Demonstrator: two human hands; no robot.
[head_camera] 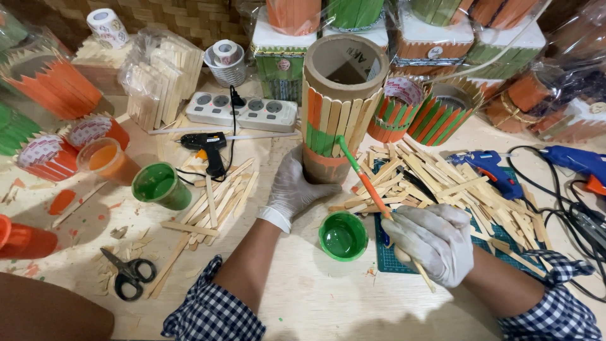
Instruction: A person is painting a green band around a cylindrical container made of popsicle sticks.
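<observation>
A tall cardboard tube (344, 63) stands upright at the table's middle, its side clad in wooden sticks (334, 117), some painted orange and green. My left hand (291, 186), in a white glove, grips the tube's base. My right hand (432, 240), also gloved, holds a paintbrush (363, 177) with an orange handle; its green tip touches the sticks low on the tube. A small green cup of green paint (342, 235) sits between my hands.
Loose wooden sticks (442, 180) lie on a green cutting mat (385, 259); more sticks (211, 205) lie left. Glue guns: black (205, 144), blue (492, 170), another blue (577, 161). Green cup (158, 185), orange cup (107, 158), scissors (129, 273), power strip (243, 110), finished stick holders behind.
</observation>
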